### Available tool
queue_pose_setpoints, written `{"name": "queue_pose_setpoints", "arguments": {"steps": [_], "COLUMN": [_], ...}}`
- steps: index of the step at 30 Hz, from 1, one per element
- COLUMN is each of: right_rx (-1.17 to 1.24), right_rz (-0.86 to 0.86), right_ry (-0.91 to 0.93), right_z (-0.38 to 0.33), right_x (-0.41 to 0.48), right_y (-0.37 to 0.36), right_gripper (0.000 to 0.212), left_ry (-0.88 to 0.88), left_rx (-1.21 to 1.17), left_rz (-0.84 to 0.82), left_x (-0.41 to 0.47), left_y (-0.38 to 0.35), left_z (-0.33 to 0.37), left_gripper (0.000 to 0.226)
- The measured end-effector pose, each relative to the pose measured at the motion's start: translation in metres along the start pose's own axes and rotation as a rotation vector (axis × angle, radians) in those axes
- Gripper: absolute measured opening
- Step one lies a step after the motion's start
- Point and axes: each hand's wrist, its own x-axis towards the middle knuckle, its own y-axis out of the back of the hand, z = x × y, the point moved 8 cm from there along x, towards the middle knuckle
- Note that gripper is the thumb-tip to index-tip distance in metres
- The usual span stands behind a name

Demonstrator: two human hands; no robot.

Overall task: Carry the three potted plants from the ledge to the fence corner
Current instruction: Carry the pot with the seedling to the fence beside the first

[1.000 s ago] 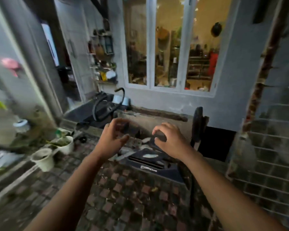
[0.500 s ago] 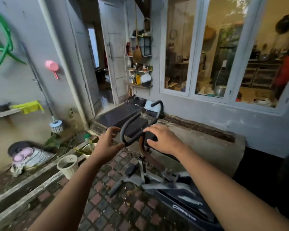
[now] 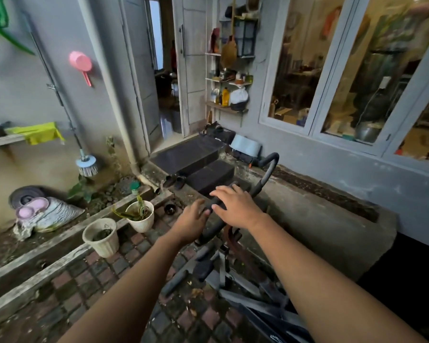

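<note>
Two white pots stand on the brick paving by a low concrete curb (image 3: 60, 246) at the left: the nearer white pot (image 3: 101, 237) holds soil and little growth, the farther white pot (image 3: 140, 215) holds a green leafy plant. A third pot is not visible. My left hand (image 3: 192, 221) and my right hand (image 3: 235, 206) are stretched out in front of me, fingers spread, holding nothing. They hover over the black curved handlebar (image 3: 263, 179) of an exercise machine, to the right of the pots.
The exercise machine's frame (image 3: 245, 288) lies across the paving at lower right. A concrete planter ledge (image 3: 332, 219) runs under the window. Dark steps (image 3: 188, 157) lead to an open door. A brush (image 3: 87, 164) and a sack (image 3: 52, 214) sit by the left wall.
The view has swung left and closer, bringing the door, the left wall and the two pots into fuller view. Both hands have come nearer together over the handlebar.
</note>
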Motion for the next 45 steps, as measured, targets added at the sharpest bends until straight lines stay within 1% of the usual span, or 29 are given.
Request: {"name": "queue_pose_setpoints", "arguments": {"steps": [2,3,5,7,8,10,12,13,15,16,17,19,21,23,25,27,30,33,36,38,42,43,44,45], "right_rx": [-0.014,-0.013,-0.071,-0.149,-0.159,-0.175,-0.201,-0.225,-0.283,-0.302,-0.314,-0.328,-0.309,-0.252,-0.182,-0.151,-0.140,-0.105,-0.048,-0.013,0.038,0.065,0.099,0.131], "right_rz": [-0.088,-0.103,-0.067,-0.025,-0.037,-0.125,-0.257,-0.325,-0.445,-0.488,-0.509,-0.504,-0.473,-0.420,-0.370,-0.338,-0.386,-0.372,-0.352,-0.339,-0.326,-0.342,-0.371,-0.407], "right_ry": [0.002,0.014,0.092,0.191,0.224,0.255,0.274,0.295,0.345,0.377,0.410,0.450,0.475,0.490,0.493,0.492,0.460,0.378,0.317,0.292,0.262,0.253,0.241,0.225], "right_z": [0.010,0.014,0.014,0.008,0.005,0.002,0.001,0.000,-0.006,-0.009,-0.014,-0.025,-0.040,-0.060,-0.082,-0.107,-0.149,-0.189,-0.227,-0.250,-0.284,-0.289,-0.293,-0.296], "right_x": [0.020,0.027,0.042,0.056,0.061,0.073,0.088,0.095,0.108,0.114,0.121,0.140,0.165,0.193,0.221,0.250,0.292,0.332,0.371,0.395,0.436,0.445,0.455,0.466], "right_y": [-0.013,-0.015,-0.012,-0.005,-0.002,-0.002,-0.007,-0.012,-0.019,-0.022,-0.023,-0.020,-0.017,-0.014,-0.018,-0.026,-0.049,-0.067,-0.093,-0.113,-0.154,-0.165,-0.178,-0.192], "right_gripper": [0.047,0.044,0.040,0.037,0.037,0.038,0.038,0.039,0.041,0.041,0.039,0.036,0.030,0.022,0.020,0.016,0.009,0.019,0.029,0.036,0.046,0.048,0.050,0.052], "left_ry": [-0.030,-0.040,-0.050,-0.047,-0.043,-0.047,-0.074,-0.076,-0.063,-0.063,-0.065,-0.057,-0.015,0.052,0.110,0.158,0.204,0.228,0.254,0.270,0.322,0.337,0.351,0.369], "left_rx": [-0.035,-0.089,-0.208,-0.248,-0.247,-0.208,-0.179,-0.172,-0.133,-0.110,-0.085,-0.064,-0.106,-0.138,-0.145,-0.136,-0.165,-0.227,-0.241,-0.236,-0.237,-0.234,-0.228,-0.213], "left_rz": [-0.108,-0.148,-0.208,-0.300,-0.349,-0.436,-0.469,-0.480,-0.516,-0.542,-0.556,-0.499,-0.331,-0.147,-0.032,0.033,0.085,0.087,0.114,0.131,0.132,0.138,0.150,0.162], "left_x": [0.019,0.025,0.034,0.040,0.044,0.051,0.061,0.064,0.072,0.076,0.079,0.089,0.099,0.106,0.109,0.112,0.115,0.120,0.123,0.127,0.139,0.143,0.147,0.152], "left_y": [-0.013,-0.015,-0.011,-0.007,-0.005,-0.001,0.004,0.004,0.001,0.000,0.002,0.020,0.052,0.087,0.120,0.151,0.200,0.248,0.297,0.326,0.366,0.374,0.382,0.388], "left_z": [-0.007,-0.011,-0.020,-0.026,-0.028,-0.030,-0.032,-0.032,-0.038,-0.040,-0.041,-0.049,-0.067,-0.100,-0.137,-0.174,-0.231,-0.286,-0.333,-0.361,-0.421,-0.431,-0.439,-0.448], "left_gripper": [0.031,0.025,0.019,0.021,0.019,0.014,0.023,0.022,0.007,0.004,0.011,0.015,0.014,0.005,0.025,0.030,0.026,0.036,0.044,0.054,0.085,0.087,0.084,0.075]}}
